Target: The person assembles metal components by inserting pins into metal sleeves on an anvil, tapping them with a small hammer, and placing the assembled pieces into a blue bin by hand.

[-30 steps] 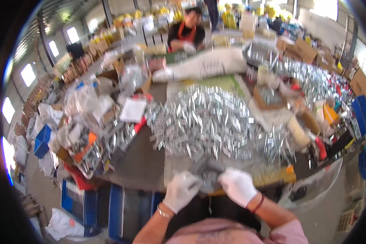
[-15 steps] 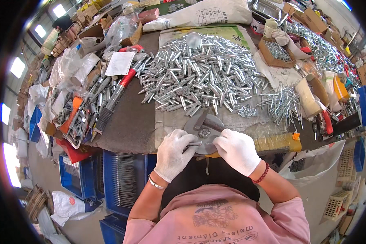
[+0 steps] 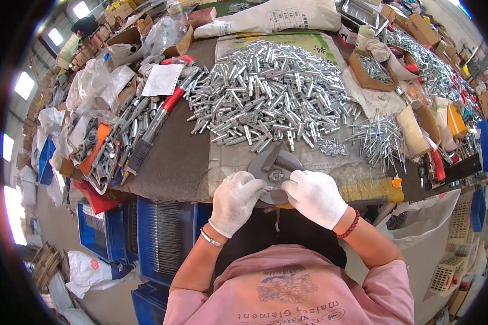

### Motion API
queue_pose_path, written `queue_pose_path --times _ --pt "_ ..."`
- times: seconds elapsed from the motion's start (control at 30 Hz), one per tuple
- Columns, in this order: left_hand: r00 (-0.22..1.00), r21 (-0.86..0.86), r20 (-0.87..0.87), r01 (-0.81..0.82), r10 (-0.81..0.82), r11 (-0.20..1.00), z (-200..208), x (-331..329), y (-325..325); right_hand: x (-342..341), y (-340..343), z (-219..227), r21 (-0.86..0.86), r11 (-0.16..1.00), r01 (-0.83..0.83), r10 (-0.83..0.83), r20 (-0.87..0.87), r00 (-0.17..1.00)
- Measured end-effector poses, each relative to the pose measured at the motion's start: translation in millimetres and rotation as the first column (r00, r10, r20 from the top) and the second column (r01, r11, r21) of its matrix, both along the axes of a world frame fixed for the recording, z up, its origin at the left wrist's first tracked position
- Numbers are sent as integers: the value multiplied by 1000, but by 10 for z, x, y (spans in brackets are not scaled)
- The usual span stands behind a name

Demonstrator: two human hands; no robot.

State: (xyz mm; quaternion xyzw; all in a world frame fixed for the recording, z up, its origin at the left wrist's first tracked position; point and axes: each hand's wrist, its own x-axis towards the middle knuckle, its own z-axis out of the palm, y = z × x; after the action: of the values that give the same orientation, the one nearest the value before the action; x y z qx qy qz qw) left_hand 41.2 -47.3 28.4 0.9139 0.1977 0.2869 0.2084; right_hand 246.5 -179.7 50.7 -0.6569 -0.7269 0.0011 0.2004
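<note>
White-gloved left hand (image 3: 236,202) pinches a small silvery metal part (image 3: 270,188) — the white-gloved right hand (image 3: 316,198), its grip unclear, now nearer at three o'clock — suggesting close two-handed work.

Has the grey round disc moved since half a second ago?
No: the grey round disc holds its place against the orange patch to its right.

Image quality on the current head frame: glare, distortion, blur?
Head view: fisheye curves the workbench edge, black at the corners; head view: the left-side window is blown out to white; head view: bright glints across the pile of metal sleeves; head view: left hand and right hand look fairly sharp, but the piece at their fingertips is too small to make out.
</note>
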Motion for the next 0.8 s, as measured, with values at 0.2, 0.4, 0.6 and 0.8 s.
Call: queue_pose_path --times 0.2,0.4,0.6,0.8 --pt "1000 0 23 11 -11 1000 -42 -29 -14 6 16 16 -60 997 -39 39 -8 999" --pt "999 -9 31 26 -25 1000 -45 -15 -40 11 44 39 -87 993 -81 83 22 996" --pt "999 -39 34 14 -13 999 10 4 -89 -32 -45 -111 10 998 -54 54 26 998" --pt "1000 -42 -4 -6 6 999 -6 -31 -93 508 -321 2 191 882 431 -388 -223 894"
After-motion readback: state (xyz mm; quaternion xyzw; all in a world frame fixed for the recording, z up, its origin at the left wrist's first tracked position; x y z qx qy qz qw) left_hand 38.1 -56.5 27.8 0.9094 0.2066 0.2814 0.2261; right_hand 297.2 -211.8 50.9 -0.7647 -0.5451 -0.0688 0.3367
